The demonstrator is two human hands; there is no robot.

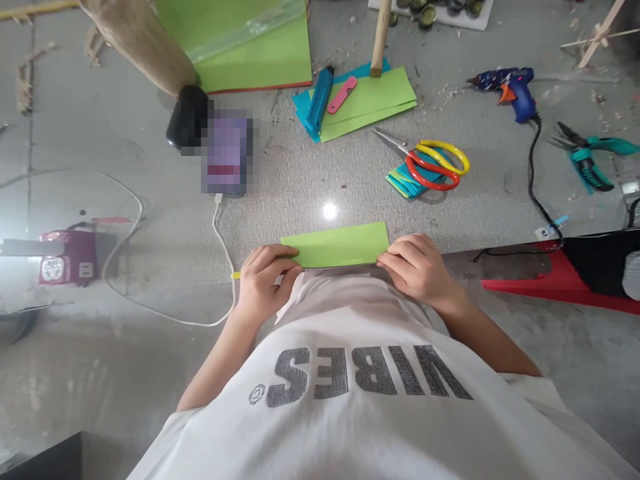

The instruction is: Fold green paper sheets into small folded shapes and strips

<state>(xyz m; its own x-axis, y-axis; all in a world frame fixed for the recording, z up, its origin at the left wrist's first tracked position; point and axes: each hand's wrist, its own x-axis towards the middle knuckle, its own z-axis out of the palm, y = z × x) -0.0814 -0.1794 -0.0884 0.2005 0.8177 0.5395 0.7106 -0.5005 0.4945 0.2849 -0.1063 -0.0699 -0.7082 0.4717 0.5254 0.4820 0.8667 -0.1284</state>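
A strip of light green paper [337, 245] lies crosswise at the table's near edge, right in front of my shirt. My left hand [267, 277] pinches its left end between thumb and fingers. At the opposite end, my right hand [413, 267] grips the lower right corner the same way. Beyond the strip, scissors [425, 160] with one yellow and one red handle rest on a small stack of blue and green paper pieces [406, 181]. Farther back, a blue cutter knife [320, 100] and a small pink folding knife [343, 95] lie on larger green and blue sheets [373, 110].
A phone [227, 152] with a white cable [225, 233] lies at left, by a black object [187, 117] and a wooden post [140, 43]. Green sheets [260, 53] sit behind. At right are a blue glue gun [520, 90], pliers [585, 157] and a red chair [555, 280].
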